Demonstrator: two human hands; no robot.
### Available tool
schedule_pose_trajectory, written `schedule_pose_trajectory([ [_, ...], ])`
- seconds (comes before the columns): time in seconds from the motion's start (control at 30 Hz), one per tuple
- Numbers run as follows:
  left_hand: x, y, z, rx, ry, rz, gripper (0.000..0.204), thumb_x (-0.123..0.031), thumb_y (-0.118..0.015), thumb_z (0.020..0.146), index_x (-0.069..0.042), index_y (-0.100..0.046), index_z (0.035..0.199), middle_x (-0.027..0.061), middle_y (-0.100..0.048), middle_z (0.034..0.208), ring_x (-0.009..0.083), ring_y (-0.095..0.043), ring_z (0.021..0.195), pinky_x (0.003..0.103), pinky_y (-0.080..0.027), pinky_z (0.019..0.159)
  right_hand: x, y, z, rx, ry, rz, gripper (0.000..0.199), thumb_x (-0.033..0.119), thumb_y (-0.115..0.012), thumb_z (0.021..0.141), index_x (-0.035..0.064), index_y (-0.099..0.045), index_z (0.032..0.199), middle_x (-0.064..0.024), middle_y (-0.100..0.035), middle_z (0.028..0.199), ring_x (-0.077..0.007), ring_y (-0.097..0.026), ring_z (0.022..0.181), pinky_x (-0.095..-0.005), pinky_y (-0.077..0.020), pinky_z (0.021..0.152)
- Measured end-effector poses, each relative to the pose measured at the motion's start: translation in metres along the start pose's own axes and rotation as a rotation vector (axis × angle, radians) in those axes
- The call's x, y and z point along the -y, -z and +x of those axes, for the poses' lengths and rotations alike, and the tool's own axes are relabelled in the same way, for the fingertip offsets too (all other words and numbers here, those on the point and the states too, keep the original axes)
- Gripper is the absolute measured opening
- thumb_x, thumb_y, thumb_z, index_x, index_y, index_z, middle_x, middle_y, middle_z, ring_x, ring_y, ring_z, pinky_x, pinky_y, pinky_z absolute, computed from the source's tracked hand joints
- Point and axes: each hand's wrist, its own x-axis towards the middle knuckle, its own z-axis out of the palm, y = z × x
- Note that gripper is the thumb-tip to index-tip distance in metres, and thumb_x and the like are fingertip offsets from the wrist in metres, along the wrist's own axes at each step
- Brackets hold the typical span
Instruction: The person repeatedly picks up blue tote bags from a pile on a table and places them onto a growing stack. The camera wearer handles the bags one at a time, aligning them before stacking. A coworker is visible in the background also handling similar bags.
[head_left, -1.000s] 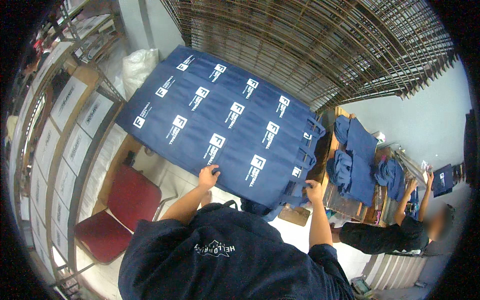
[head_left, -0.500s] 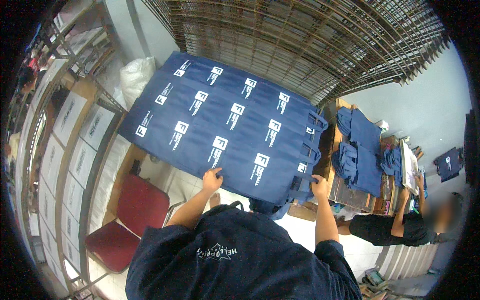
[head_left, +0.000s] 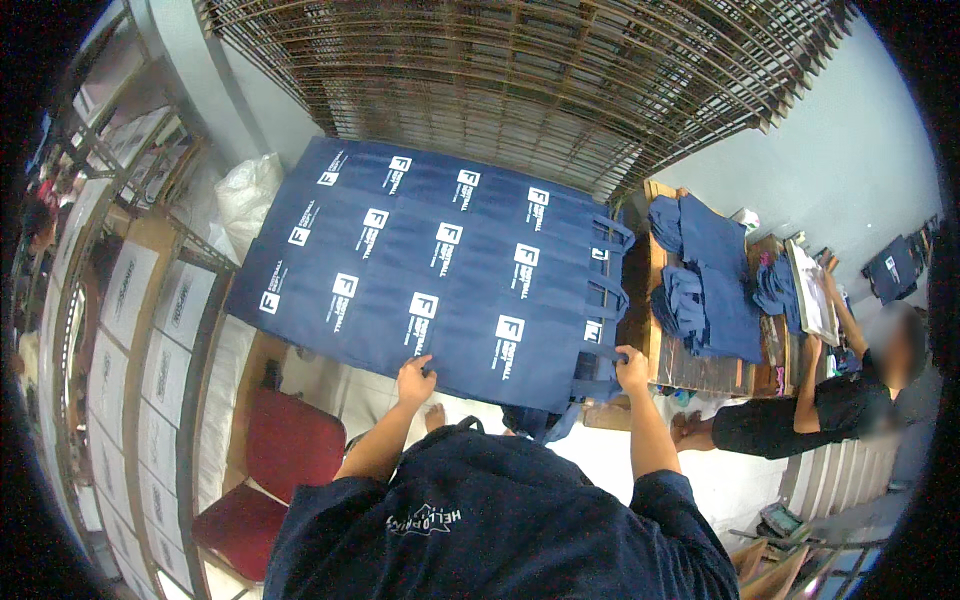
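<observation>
Navy tote bags [head_left: 400,265] with white prints lie spread in overlapping rows in front of me, their handles toward the right. My left hand [head_left: 416,382] is closed at the near edge of the spread, fingers bent on the fabric of a tote bag. Farther right, my right hand [head_left: 632,370] pinches a handle of a tote bag at the near right corner. Dark fabric [head_left: 540,422] hangs below the edge between my hands. The fingertips of both hands are partly hidden.
A wooden bench [head_left: 700,372] at right carries stacked navy bags [head_left: 712,305]. Beside it a co-worker [head_left: 830,405] holds a white framed panel [head_left: 812,290]. A metal rack [head_left: 480,70] rises behind the bags. A red chair [head_left: 290,445] and white-panelled shelving [head_left: 165,345] stand at left.
My view has shifted, so the bags sit lower and farther left in it. Both hands keep their places at the near edge. The co-worker's far arm reaches higher along the framed panel.
</observation>
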Motion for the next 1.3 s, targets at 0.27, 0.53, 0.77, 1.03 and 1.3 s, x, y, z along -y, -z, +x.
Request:
schedule_pose_trajectory([
  [0.27,-0.004,0.005,0.002,0.008,-0.040,-0.022,0.037,-0.011,-0.062,0.065,-0.005,-0.063,0.102,0.0177,-0.060,0.086,0.0323,-0.059,0.075,0.041,-0.048,0.071,-0.011,-0.009,-0.005,0.007,-0.026,0.023,0.026,0.004,-0.061,0.066,0.0080,-0.063,0.092,-0.0172,-0.061,0.093,-0.0345,-0.057,0.090,-0.0412,-0.0457,0.080],
  [0.53,-0.018,0.020,-0.004,-0.155,-0.155,-0.012,0.033,-0.011,-0.063,0.069,-0.002,-0.061,0.101,0.0189,-0.057,0.096,0.0344,-0.053,0.094,0.040,-0.042,0.085,-0.003,-0.003,-0.054,-0.232,-0.196,-0.153,0.026,0.017,-0.066,0.068,0.0108,-0.062,0.093,-0.0148,-0.055,0.104,-0.0335,-0.055,0.094,-0.0423,-0.0458,0.079],
  [0.77,-0.007,0.046,-0.017,-0.180,-0.208,-0.046,0.036,-0.008,-0.064,0.069,-0.005,-0.059,0.104,0.0158,-0.055,0.100,0.0333,-0.052,0.095,0.040,-0.041,0.086,-0.062,-0.014,-0.156,0.078,-0.593,-0.093,0.019,0.015,-0.060,0.071,0.0145,-0.060,0.090,-0.0158,-0.063,0.086,-0.0339,-0.060,0.085,-0.0426,-0.0473,0.073],
  [1.03,-0.039,0.061,0.003,-0.161,-0.223,-0.114,0.034,0.000,-0.061,0.071,-0.004,-0.059,0.104,0.0106,-0.056,0.095,0.0228,-0.056,0.084,0.032,-0.044,0.067,-0.103,-0.030,-0.195,-0.008,-0.735,-0.053,0.006,0.013,-0.049,0.077,0.0101,-0.053,0.081,-0.0178,-0.061,0.075,-0.0374,-0.059,0.077,-0.0463,-0.0460,0.067],
  [1.3,-0.092,0.022,0.026,-0.046,-0.298,-0.335,0.026,-0.006,-0.062,0.077,-0.002,-0.061,0.103,0.0080,-0.061,0.085,0.0160,-0.059,0.074,0.027,-0.047,0.064,-0.086,-0.035,-0.160,0.282,-0.522,0.058,0.015,0.023,-0.056,0.074,0.0123,-0.065,0.079,-0.0149,-0.064,0.083,-0.0306,-0.062,0.081,-0.0401,-0.0486,0.072],
])
